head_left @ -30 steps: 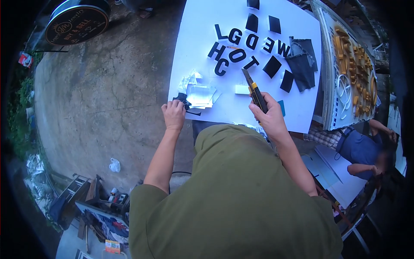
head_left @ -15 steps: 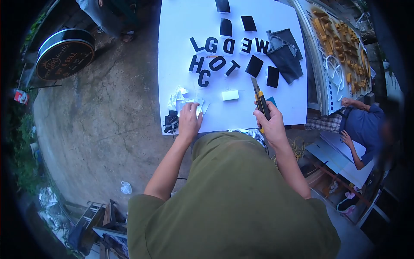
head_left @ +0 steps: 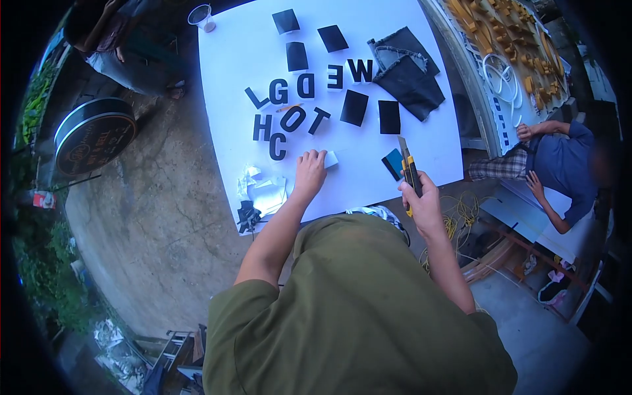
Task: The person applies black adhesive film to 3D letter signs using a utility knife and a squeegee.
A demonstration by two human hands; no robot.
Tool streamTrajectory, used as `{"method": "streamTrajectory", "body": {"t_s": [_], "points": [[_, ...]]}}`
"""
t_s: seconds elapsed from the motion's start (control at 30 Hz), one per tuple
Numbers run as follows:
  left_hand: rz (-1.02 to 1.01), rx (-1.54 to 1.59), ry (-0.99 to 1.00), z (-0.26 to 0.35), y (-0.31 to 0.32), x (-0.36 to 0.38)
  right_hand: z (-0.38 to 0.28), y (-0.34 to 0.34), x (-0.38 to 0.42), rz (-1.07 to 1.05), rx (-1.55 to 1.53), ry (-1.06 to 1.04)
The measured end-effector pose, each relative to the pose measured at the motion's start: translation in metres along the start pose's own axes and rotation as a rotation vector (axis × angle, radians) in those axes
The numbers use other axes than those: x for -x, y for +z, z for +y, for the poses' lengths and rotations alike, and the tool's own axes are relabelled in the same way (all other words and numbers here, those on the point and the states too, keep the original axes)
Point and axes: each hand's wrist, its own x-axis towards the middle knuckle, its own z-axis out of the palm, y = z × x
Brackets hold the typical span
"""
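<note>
My left hand [head_left: 311, 174] is at the left end of a small white block [head_left: 332, 159] on the white tabletop, its bent fingers closed on it and partly covering it. In my right hand [head_left: 423, 203] is a yellow and black utility knife [head_left: 412, 176], blade out and pointing away from me. A teal and black card [head_left: 394, 164] lies just left of the knife. Beyond my left hand stand several black-faced letters, among them a C [head_left: 278, 146], an O [head_left: 293, 120] and a T [head_left: 318, 121]. Several plain black-topped blocks [head_left: 354, 107] stand farther off.
Crumpled white scraps [head_left: 266, 196] and a black bundle [head_left: 248, 216] lie at the table's near left corner. Dark cloth [head_left: 411, 76] lies at the right. A cup [head_left: 203, 18] stands at the far left corner. Another person [head_left: 559, 161] is at the right, beside a board of yellow pieces [head_left: 510, 52].
My left hand has left the white scraps and moved right to the white block. The knife stays in my right hand. The view has turned and shifted.
</note>
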Motion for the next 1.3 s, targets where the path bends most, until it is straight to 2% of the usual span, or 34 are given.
{"method": "streamTrajectory", "body": {"t_s": [0.1,0.2,0.27,0.33,0.4,0.53,0.63,0.73,0.87,1.03,1.13,1.2,1.3], "points": [[0.044,0.345,-0.115,0.01,-0.027,0.001,-0.004,-0.01,-0.013,-0.016,-0.002,0.022],[-0.112,1.355,-0.463,0.0,-0.054,-0.01,-0.01,-0.012,-0.027,-0.012,-0.021,0.044],[-0.051,1.588,-0.525,0.002,-0.092,-0.015,-0.013,-0.011,-0.038,-0.021,-0.036,0.052],[0.05,1.627,-0.557,-0.008,-0.107,-0.024,-0.016,-0.01,-0.05,-0.045,-0.046,0.053],[0.169,1.416,-0.536,-0.027,-0.113,-0.04,-0.021,-0.01,-0.058,-0.074,-0.029,0.045],[0.484,0.521,-0.524,-0.071,-0.151,-0.091,-0.02,-0.014,-0.068,-0.075,0.003,0.048],[0.54,0.275,-0.474,-0.119,-0.153,-0.141,-0.013,-0.023,-0.067,-0.043,0.054,0.045],[0.45,0.002,-0.482,-0.133,-0.155,-0.182,0.002,-0.041,-0.062,0.016,0.093,0.054],[0.38,-0.174,-0.577,-0.136,-0.147,-0.217,0.016,-0.064,-0.046,0.105,0.107,0.1],[0.275,-0.213,-0.655,-0.134,-0.137,-0.233,0.028,-0.077,-0.036,0.174,0.073,0.16],[0.515,-0.199,-0.509,-0.109,-0.131,-0.243,0.036,-0.077,-0.037,0.181,0.047,0.149],[0.462,0.17,-0.443,-0.093,-0.128,-0.262,0.039,-0.077,-0.039,0.16,0.051,0.153],[0.362,0.327,-0.612,-0.082,-0.119,-0.288,0.037,-0.077,-0.043,0.137,0.111,0.127]]}}
